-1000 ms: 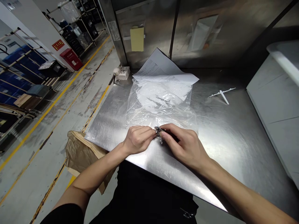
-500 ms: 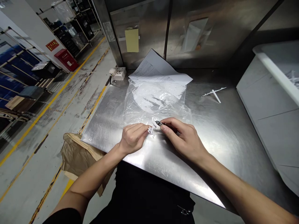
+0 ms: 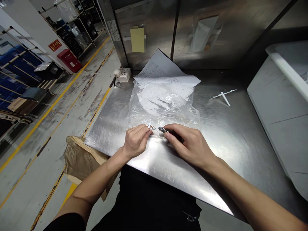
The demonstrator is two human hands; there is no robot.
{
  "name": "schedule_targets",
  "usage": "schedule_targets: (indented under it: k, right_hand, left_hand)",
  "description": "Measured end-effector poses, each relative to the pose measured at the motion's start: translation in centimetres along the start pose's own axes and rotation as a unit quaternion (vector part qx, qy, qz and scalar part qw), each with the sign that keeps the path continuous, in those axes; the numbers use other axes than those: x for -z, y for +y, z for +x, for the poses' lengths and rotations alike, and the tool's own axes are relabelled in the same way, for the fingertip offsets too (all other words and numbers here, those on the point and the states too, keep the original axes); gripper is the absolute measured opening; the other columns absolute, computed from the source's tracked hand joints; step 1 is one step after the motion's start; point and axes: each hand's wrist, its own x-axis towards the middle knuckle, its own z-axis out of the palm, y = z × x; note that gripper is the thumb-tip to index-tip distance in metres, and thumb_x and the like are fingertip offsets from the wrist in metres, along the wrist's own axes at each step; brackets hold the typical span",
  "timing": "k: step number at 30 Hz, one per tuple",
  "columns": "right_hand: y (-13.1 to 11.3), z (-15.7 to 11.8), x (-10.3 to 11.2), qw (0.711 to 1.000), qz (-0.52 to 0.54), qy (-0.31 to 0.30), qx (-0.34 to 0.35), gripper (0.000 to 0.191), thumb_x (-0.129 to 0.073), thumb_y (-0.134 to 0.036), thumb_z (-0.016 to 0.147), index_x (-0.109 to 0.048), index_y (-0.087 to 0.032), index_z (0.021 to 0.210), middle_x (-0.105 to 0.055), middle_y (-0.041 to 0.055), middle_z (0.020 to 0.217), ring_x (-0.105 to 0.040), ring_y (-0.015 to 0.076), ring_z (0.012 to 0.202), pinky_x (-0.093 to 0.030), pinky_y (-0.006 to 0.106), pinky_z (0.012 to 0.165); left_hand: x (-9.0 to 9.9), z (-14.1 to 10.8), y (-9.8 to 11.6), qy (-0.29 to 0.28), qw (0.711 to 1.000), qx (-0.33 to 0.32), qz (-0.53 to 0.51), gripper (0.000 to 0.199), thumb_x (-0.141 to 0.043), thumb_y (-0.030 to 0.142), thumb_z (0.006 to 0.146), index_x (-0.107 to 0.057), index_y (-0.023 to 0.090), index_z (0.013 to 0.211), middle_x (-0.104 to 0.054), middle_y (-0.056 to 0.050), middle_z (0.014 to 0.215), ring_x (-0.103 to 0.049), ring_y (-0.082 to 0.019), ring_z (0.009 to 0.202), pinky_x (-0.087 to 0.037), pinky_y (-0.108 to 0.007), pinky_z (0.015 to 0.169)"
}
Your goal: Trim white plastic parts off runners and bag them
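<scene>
My left hand [image 3: 137, 140] is closed, its thumb and fingertips pinching a small white plastic sprue [image 3: 150, 126] with short branches. My right hand [image 3: 186, 139] is wrapped round small dark metal nippers [image 3: 163, 129], whose tip points left at the sprue. The jaws are very close to one of its thin branches; whether they touch it I cannot tell. Just beyond both hands lies a clear plastic bag [image 3: 137, 112] with a heap of small white pieces [image 3: 149, 98] in it. Another white sprue [image 3: 225, 98], T-shaped, rests on the metal table to the right.
A printed sheet [image 3: 166, 69] covers the bag's far end. The steel table [image 3: 240, 138] ends at a metal wall behind. A large pale bin [image 3: 271, 96] stands at the right. A socket block [image 3: 124, 74] sits at the back left corner, and a brown paper bag [image 3: 79, 160] is below the left edge.
The white sprue in my left hand has turned and shifted slightly up and left. The nippers have tilted and moved a little left, with their tip now close to a branch.
</scene>
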Motion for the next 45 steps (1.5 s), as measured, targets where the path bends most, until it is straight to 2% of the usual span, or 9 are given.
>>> schedule_targets:
  k: [7,17,32,38,45]
  right_hand:
    - [0.0,0.1,0.7,0.998,-0.024,-0.018,0.053,0.02,-0.06,-0.031,0.116,-0.074,-0.021,0.124,-0.083,0.0039,0.1,-0.075,0.0186,0.076,-0.055,0.034,0.069]
    - [-0.1,0.2,1.1,0.998,-0.014,-0.032,0.054,0.019,-0.061,-0.03,0.115,-0.075,-0.021,0.125,-0.084,0.0042,0.104,-0.078,0.0195,0.081,-0.057,0.034,0.073]
    - [0.1,0.6,1.0,0.996,0.02,-0.07,-0.051,0.025,-0.057,-0.035,0.115,-0.079,-0.024,0.114,-0.086,0.0048,0.101,-0.08,0.024,0.083,-0.057,0.038,0.074]
    - [-0.1,0.6,1.4,0.996,0.027,-0.058,-0.07,0.023,-0.059,-0.038,0.114,-0.078,-0.024,0.109,-0.085,0.0042,0.098,-0.079,0.0241,0.081,-0.056,0.037,0.071]
    - [-0.9,0.5,1.2,0.994,0.069,-0.028,-0.075,0.021,-0.06,-0.04,0.114,-0.076,-0.025,0.115,-0.083,0.0045,0.092,-0.078,0.0238,0.076,-0.057,0.036,0.064]
  left_hand:
    - [-0.2,-0.1,-0.2,0.008,1.0,-0.013,0.001,0.019,-0.054,0.011,0.113,-0.068,0.018,0.104,-0.073,-0.003,0.083,-0.065,-0.016,0.071,-0.05,-0.03,0.068]
    - [-0.2,0.0,-0.1,0.016,1.0,-0.02,0.007,0.017,-0.056,0.01,0.112,-0.067,0.018,0.102,-0.072,-0.003,0.082,-0.065,-0.016,0.071,-0.049,-0.029,0.067]
    - [-0.2,0.0,0.0,-0.041,0.999,0.027,0.01,0.028,-0.05,0.019,0.117,-0.067,0.018,0.095,-0.072,-0.003,0.081,-0.067,-0.015,0.07,-0.051,-0.029,0.066]
    - [-0.4,-0.1,-0.1,-0.041,0.999,0.009,0.018,0.028,-0.049,0.016,0.116,-0.066,0.018,0.094,-0.071,-0.002,0.08,-0.066,-0.014,0.069,-0.048,-0.028,0.063]
    - [-0.7,-0.3,-0.1,-0.061,0.997,-0.038,0.022,0.024,-0.051,0.016,0.115,-0.066,0.018,0.096,-0.07,-0.002,0.08,-0.062,-0.015,0.068,-0.047,-0.03,0.064]
